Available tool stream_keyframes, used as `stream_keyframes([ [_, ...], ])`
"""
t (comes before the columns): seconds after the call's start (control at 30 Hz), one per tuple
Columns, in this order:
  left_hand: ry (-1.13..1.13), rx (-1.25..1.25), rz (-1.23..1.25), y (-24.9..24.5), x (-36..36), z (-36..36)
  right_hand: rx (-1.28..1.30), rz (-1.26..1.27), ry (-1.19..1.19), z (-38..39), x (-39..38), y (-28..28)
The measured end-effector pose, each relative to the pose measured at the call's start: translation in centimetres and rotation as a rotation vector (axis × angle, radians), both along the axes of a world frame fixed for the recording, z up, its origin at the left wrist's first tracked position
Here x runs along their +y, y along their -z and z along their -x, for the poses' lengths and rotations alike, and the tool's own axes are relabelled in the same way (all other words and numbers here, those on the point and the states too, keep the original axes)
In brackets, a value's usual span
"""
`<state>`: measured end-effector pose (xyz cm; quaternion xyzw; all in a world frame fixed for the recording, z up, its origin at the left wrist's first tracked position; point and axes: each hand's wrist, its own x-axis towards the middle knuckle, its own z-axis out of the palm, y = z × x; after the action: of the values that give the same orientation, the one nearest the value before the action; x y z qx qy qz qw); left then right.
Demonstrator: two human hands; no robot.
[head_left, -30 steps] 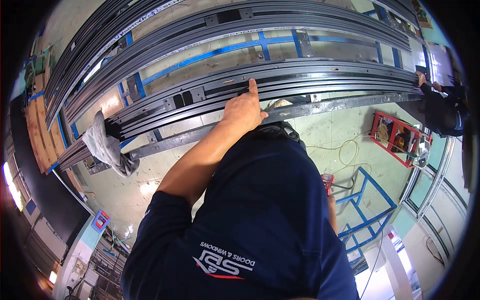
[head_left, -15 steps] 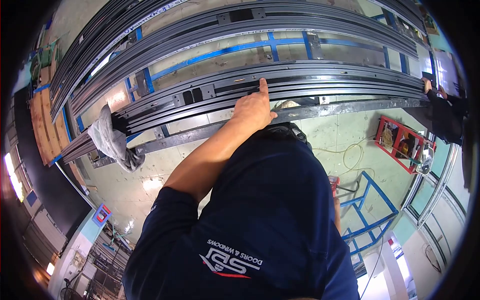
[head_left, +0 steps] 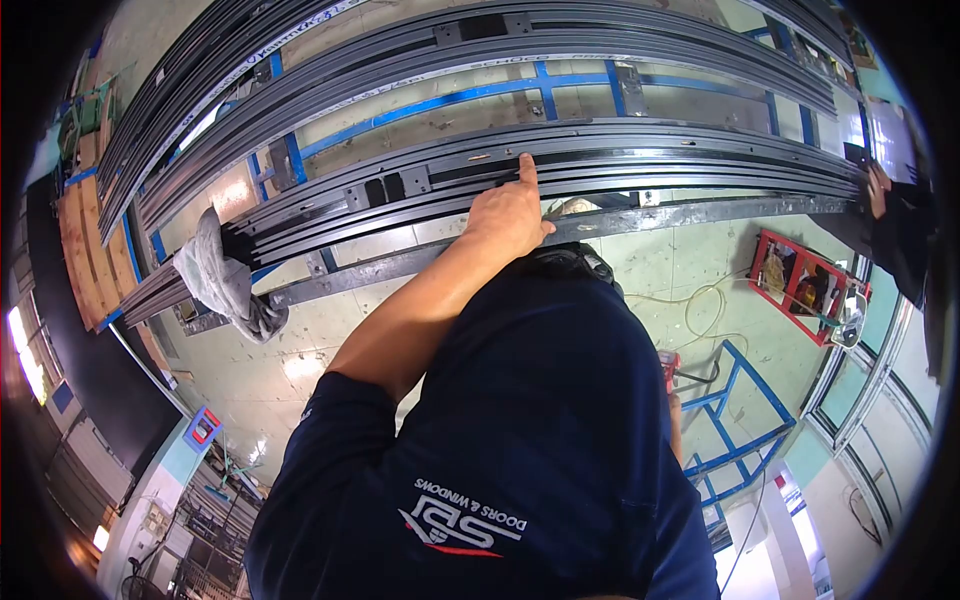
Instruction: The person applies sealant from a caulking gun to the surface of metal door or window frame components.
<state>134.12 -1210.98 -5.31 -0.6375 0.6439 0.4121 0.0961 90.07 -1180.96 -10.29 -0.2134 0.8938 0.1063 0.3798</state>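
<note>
My left hand [head_left: 507, 212] rests on a long dark grey aluminium profile [head_left: 700, 172]. Its index finger is stretched out onto the grooved top near a small slot, the thumb is spread, and the other fingers are curled; nothing is held. To its left, a plate with two black openings [head_left: 388, 190] sits on the profile. Low at my right side, only a strip of my right hand [head_left: 675, 415] shows beside my torso. A red tool [head_left: 668, 368] is at its end, seemingly gripped, with the fingers mostly hidden.
A co-worker's hand [head_left: 878, 190] is at the profile's right end. A grey cloth [head_left: 215, 275] hangs over the left end. More profiles [head_left: 640, 45] lie beyond on blue racks. Right of me stand a red tool box [head_left: 800, 285] and a blue metal frame [head_left: 735, 430]; a hose [head_left: 700, 300] crosses the floor.
The co-worker's hand at the right end has shifted slightly outward and down, with its fingers now more raised. My left hand stays in nearly the same place on the profile.
</note>
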Motion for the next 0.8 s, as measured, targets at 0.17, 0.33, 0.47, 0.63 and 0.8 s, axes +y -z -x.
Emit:
stream_keyframes([
  [0.17,0.008,-0.025,0.024,0.2,0.2,-0.2,-0.034,0.045,0.079,1.1,0.8,0.7],
  [0.33,-0.009,0.020,0.038,0.3,0.4,-0.5,-0.062,0.083,0.139,2.3,1.8,2.0],
  [0.47,0.004,0.020,0.022,-0.1,0.3,-0.5,-0.068,0.102,0.152,3.4,2.6,2.9],
  [0.63,-0.005,0.031,-0.024,0.2,0.1,-0.5,-0.069,0.144,0.161,5.3,4.2,4.3],
  [0.8,0.004,0.024,-0.017,0.4,0.2,-0.5,-0.087,0.186,0.164,9.2,7.8,8.1],
])
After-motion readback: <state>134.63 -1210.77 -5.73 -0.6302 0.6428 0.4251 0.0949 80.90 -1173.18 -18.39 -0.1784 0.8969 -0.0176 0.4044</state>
